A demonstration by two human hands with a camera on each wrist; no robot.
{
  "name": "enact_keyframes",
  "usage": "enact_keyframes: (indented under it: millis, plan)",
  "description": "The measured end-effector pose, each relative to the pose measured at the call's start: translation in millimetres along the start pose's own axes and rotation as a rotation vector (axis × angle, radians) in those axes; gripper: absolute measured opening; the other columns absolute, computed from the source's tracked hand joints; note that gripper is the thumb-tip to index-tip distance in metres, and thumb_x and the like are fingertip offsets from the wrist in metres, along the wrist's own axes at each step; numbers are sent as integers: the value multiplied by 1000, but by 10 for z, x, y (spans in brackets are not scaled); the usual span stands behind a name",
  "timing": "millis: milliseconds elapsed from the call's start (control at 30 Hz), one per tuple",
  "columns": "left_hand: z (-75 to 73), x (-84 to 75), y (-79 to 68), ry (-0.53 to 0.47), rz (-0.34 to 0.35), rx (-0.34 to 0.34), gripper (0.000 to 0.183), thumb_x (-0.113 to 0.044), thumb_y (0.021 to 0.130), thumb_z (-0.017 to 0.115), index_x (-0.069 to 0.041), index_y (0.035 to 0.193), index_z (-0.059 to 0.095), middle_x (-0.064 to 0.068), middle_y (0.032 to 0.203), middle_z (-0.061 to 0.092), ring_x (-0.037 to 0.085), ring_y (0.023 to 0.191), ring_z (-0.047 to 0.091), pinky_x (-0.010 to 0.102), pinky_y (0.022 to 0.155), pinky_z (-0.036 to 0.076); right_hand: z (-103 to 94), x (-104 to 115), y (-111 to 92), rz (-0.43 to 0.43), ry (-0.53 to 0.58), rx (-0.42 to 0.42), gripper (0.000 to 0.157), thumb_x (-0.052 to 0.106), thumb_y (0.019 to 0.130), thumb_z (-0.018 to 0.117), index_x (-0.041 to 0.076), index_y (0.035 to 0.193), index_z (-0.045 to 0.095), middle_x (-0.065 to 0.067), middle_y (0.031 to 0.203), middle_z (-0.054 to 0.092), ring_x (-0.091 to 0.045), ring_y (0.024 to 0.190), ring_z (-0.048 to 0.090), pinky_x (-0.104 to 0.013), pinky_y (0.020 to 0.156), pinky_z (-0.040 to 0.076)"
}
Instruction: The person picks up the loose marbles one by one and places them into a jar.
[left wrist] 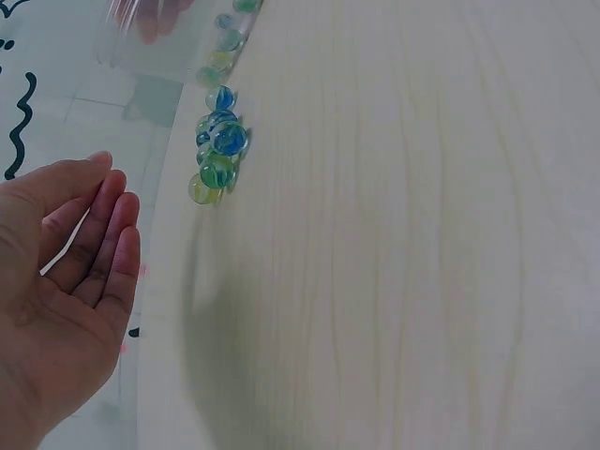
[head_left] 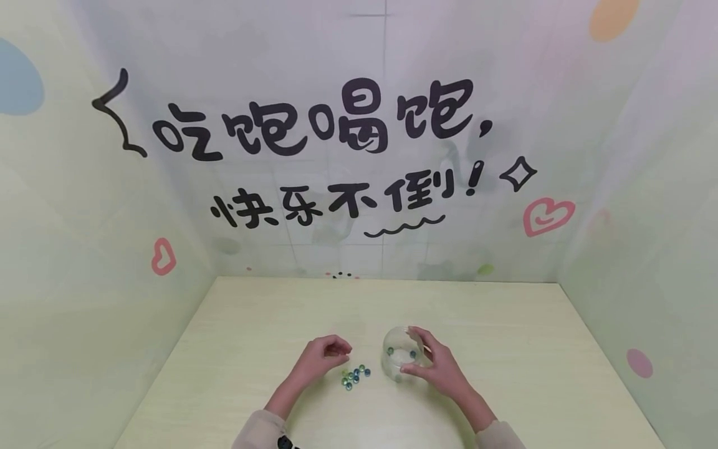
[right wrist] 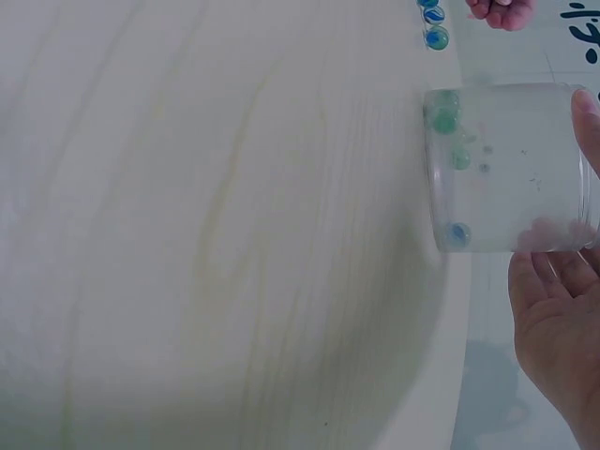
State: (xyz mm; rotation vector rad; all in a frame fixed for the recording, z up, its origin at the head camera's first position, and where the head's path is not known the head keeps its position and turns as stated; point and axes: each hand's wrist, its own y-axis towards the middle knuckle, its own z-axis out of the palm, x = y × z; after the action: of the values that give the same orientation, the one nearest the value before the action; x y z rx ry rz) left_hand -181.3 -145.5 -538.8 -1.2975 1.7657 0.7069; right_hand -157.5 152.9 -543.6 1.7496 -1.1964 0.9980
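A loose cluster of blue and green glass marbles [head_left: 356, 377] lies on the table. Just beyond it hovers my left hand [head_left: 325, 355], fingers loosely bent and the thumb near the index fingertip; nothing shows between them in the left wrist view, where the hand [left wrist: 80, 253] is beside the marbles [left wrist: 225, 141]. To the right stands a clear jar [head_left: 399, 340], upright, with several marbles at its bottom, among them a blue one [right wrist: 457, 233]. My right hand [head_left: 443, 368] grips the jar from its right side, thumb in front and fingers behind, close to the rim.
The pale wood-grained table [head_left: 252, 324] is enclosed by a printed backdrop [head_left: 314, 50] behind and panels at both sides. Large black lettering and a pink heart [head_left: 548, 216] mark the backdrop. A dark object [head_left: 285, 442] sits at the left sleeve.
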Motion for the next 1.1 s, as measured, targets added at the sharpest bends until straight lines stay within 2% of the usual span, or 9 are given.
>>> enact_keyframes:
  millis: [200,533,900,1100]
  plan:
    - [7,68,-42,8,-5,-8,15,-9,89,72,-6,103,70,6,99,73,12,90,66,16,79,54,-4,4,-10,20,1,7,77,18,80,84,5,145,45,-17,146,53,-40,140,45,-50,110,43]
    - [20,115,-78,13,13,-6,15,-5,87,72,-4,102,70,8,98,73,18,91,67,16,78,54,-23,-43,-10,-7,12,5,77,20,79,84,6,144,45,-17,145,54,-39,138,46,-49,110,42]
    - [-2,187,-119,2,6,40,17,-2,87,70,-2,103,70,9,99,73,11,87,66,16,78,55,-11,-59,1,-2,10,10,77,22,79,84,7,144,46,-17,146,53,-39,139,46,-49,110,43]
    - [6,223,-119,-7,7,53,18,0,86,70,-1,104,70,11,100,73,13,88,66,15,77,55,-5,-46,3,5,6,12,78,22,79,84,6,145,45,-17,147,53,-39,139,45,-48,110,43]
